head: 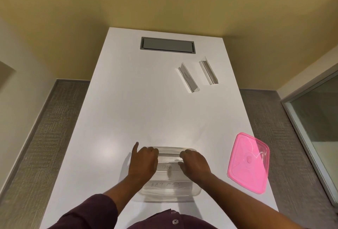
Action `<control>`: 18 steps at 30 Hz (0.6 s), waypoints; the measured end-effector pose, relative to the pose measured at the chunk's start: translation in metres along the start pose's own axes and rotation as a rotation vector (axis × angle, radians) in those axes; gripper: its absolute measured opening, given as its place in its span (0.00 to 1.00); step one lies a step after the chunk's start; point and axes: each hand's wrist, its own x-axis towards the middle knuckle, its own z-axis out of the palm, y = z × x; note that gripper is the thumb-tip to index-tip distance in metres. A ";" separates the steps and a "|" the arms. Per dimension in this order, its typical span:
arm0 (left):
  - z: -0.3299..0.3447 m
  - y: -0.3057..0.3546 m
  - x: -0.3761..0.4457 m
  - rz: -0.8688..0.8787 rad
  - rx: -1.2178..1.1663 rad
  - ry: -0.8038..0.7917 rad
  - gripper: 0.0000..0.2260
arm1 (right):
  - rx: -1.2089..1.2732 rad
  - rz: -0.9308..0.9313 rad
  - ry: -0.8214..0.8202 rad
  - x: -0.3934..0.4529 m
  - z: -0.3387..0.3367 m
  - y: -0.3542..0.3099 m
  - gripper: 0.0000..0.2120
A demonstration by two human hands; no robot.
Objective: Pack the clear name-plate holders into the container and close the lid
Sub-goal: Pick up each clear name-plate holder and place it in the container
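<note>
A clear plastic container [170,193] sits at the near edge of the white table [142,100]. Inside lie clear name-plate holders; one card reads "DOG" [167,167], another "BATMAN" [165,184]. My left hand [143,163] and my right hand [194,163] are over the container's far half, fingers curled onto the ends of a clear holder [169,153] near the far wall. Two more holders lie far right on the table: one with a written card [188,77] and an empty one [208,70]. The pink lid [248,163] lies to the container's right.
A grey cable hatch [167,44] is set into the table's far end. Grey carpet lies on both sides of the table. A glass partition [318,126] stands at the right.
</note>
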 end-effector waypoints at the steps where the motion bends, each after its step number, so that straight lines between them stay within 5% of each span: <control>1: -0.007 -0.001 0.003 0.018 -0.018 0.041 0.05 | 0.056 0.011 0.046 0.001 -0.006 0.001 0.10; 9: -0.046 -0.017 0.042 -0.112 -0.306 0.251 0.03 | 0.300 0.153 0.282 0.031 -0.053 0.021 0.12; 18: -0.008 -0.060 0.103 -0.179 -0.339 0.039 0.11 | 0.441 0.311 0.281 0.119 -0.073 0.064 0.08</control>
